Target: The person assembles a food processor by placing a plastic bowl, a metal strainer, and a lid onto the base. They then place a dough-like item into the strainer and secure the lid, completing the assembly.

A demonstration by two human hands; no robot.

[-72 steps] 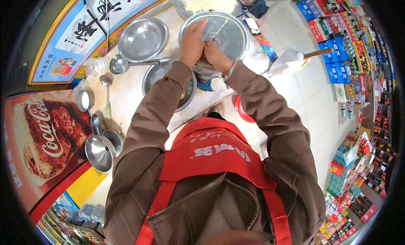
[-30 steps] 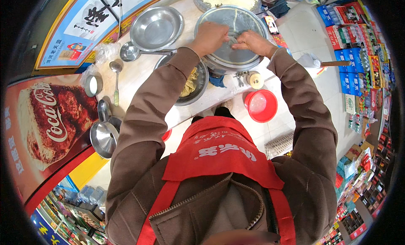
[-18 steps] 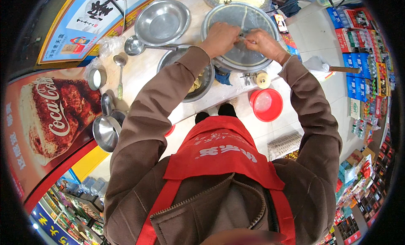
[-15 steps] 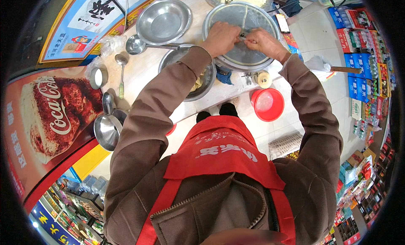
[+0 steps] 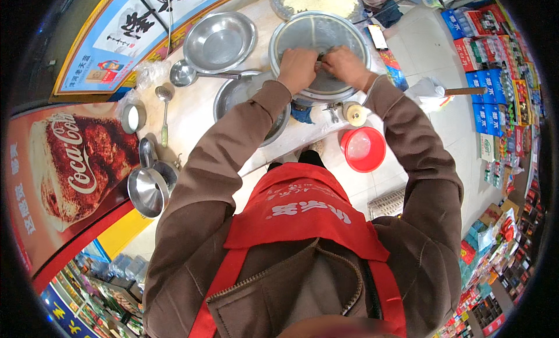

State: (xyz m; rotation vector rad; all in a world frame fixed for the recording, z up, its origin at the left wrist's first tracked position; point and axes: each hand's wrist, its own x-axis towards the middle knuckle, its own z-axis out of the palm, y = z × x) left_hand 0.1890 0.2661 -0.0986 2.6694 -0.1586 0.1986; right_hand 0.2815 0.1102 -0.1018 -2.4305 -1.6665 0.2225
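A wide round vessel [image 5: 286, 40] with a pale metal rim stands at the far side of the table, its inside or cover grey and see-through looking. My left hand [image 5: 298, 69] and my right hand [image 5: 346, 67] meet over its middle. Both sets of fingers are closed on a small dark piece between them, too hidden to name. Under my left sleeve, a steel bowl [image 5: 222, 99] is partly covered. Just below the vessel's near side sit a cream-coloured round knob [image 5: 354, 114] and a blue cloth [image 5: 301, 113].
An empty steel basin [image 5: 220, 41], ladle [image 5: 183, 74], slotted spoon [image 5: 165, 94] and metal cup [image 5: 134, 118] lie left. A tray of pale crumbly food [image 5: 320, 1] is behind; a phone [image 5: 377, 36] lies right. A red tub [image 5: 364, 150] stands below the table edge.
My hands stay together over the vessel, nearer its near side now, and the small piece shows less. The whole view has shifted slightly, and the vessel appears a little further left.
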